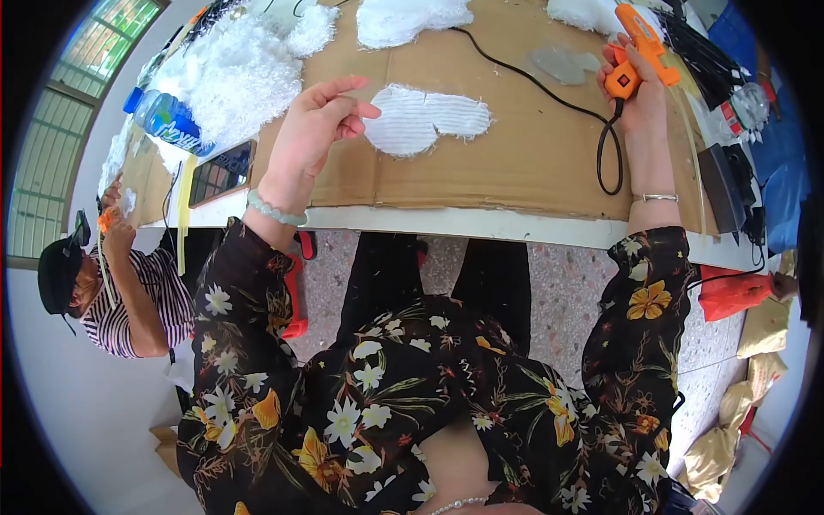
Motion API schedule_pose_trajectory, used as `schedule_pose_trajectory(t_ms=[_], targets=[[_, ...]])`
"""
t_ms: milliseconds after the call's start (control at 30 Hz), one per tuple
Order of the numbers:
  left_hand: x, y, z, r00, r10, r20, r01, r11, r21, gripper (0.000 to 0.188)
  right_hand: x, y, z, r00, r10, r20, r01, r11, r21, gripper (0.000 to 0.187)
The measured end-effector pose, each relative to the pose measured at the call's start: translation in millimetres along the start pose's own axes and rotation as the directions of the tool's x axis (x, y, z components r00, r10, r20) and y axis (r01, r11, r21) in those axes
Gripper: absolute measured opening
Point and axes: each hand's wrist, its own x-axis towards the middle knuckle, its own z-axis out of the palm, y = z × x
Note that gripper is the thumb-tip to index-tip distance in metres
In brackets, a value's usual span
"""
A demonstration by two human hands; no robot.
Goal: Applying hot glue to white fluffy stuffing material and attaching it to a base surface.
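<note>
An orange glue gun is gripped in my right hand at the far right of the table, and its black cord loops down below the grip. My left hand hovers over the cardboard with its index finger stretched out and the others loosely bent. I see nothing held in it. Just right of those fingertips, a flat white ribbed piece of fabric with frayed edges lies on the cardboard. Between it and the glue gun is a translucent pad.
Fluffy white material is heaped at the back left, beside a blue-capped bottle and a phone. Another white fluffy piece lies at the back. A co-worker sits at the left. A clear bottle lies at the right.
</note>
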Motion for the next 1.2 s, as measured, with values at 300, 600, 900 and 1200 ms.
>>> schedule_pose_trajectory(t_ms=[300,600,900,1200], targets=[[6.1,4.4,12.0,0.988,-0.147,0.038,0.143,0.985,0.098,0.028,13.8,3.2,-15.6,0.998,0.011,0.066,-0.012,1.000,0.017,0.034],[10.2,2.5,15.2,0.990,-0.143,0.016,0.138,0.976,0.166,0.027,-4.1,1.4,12.7,0.999,-0.017,0.033,0.017,1.000,-0.001,0.031],[16.5,11.3,15.0,0.992,-0.124,0.033,0.116,0.975,0.187,0.028,14.1,8.4,-10.3,0.840,0.098,0.534,-0.336,0.866,0.370,0.032],[18.3,3.8,18.4,0.994,-0.106,0.011,0.099,0.958,0.268,0.030,9.0,3.6,-9.1,0.993,-0.002,0.118,0.002,1.000,0.002,0.037]])
